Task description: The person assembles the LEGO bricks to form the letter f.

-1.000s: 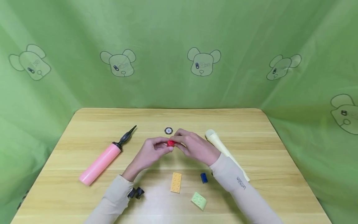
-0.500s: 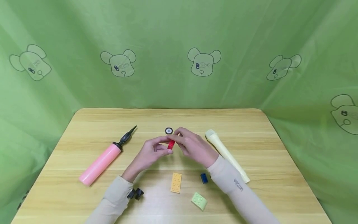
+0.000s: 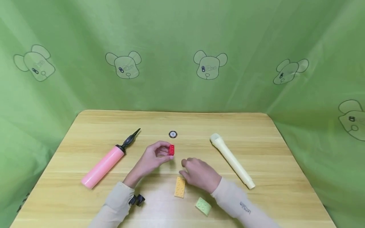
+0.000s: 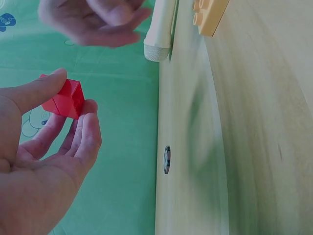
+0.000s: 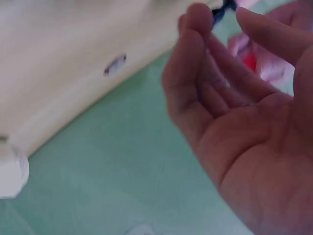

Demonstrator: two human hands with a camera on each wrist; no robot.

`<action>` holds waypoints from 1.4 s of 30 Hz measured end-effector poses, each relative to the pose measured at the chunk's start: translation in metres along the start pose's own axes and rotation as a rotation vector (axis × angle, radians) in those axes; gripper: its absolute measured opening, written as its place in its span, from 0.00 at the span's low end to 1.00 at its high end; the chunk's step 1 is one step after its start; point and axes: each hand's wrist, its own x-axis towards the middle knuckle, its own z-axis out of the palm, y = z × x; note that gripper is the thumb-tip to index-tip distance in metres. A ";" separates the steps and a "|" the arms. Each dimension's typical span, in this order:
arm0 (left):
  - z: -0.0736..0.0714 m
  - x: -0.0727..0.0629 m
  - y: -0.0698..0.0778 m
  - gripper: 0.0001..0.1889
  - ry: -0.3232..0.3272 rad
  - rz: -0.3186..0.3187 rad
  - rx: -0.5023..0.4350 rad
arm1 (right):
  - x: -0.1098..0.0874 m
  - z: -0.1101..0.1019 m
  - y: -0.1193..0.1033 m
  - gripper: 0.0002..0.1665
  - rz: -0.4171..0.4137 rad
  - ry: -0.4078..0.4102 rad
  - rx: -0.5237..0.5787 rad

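Between the thumb and fingers of my left hand [image 3: 151, 159] is pinched a red toy brick [image 3: 171, 150], its studs facing right in the head view. The left wrist view shows the red brick [image 4: 66, 99] held up off the table. My right hand [image 3: 200, 174] holds nothing; its fingers are loosely bent, with the thumb apart from them in the right wrist view. Below its thumb lies a flat yellow-orange brick [image 3: 179, 187] with several studs. A light green brick [image 3: 203, 206] lies nearer the front. The spot of the dark blue brick is covered by the right hand and wrist.
A pink hand pump [image 3: 104, 166] with a black nozzle lies on the left of the wooden table [image 3: 273, 202]. On the right lies a cream toy microphone [image 3: 232, 160]. A round black-and-white chip [image 3: 172, 134] is beyond the left hand. Green curtain [image 3: 168, 88] encloses the table.
My right hand has let go of the red brick and moved toward the front, beside the yellow-orange brick. The left hand still holds the red brick, now turned with studs showing.
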 end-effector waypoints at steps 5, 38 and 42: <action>0.000 -0.001 -0.004 0.24 0.004 -0.001 0.000 | -0.007 0.016 -0.009 0.22 0.098 -0.013 0.043; 0.001 -0.003 -0.011 0.22 0.009 -0.006 0.011 | -0.003 0.056 -0.030 0.18 0.116 0.037 -0.173; 0.002 -0.003 -0.012 0.22 0.009 -0.005 0.006 | -0.004 0.054 -0.031 0.14 0.109 0.034 -0.198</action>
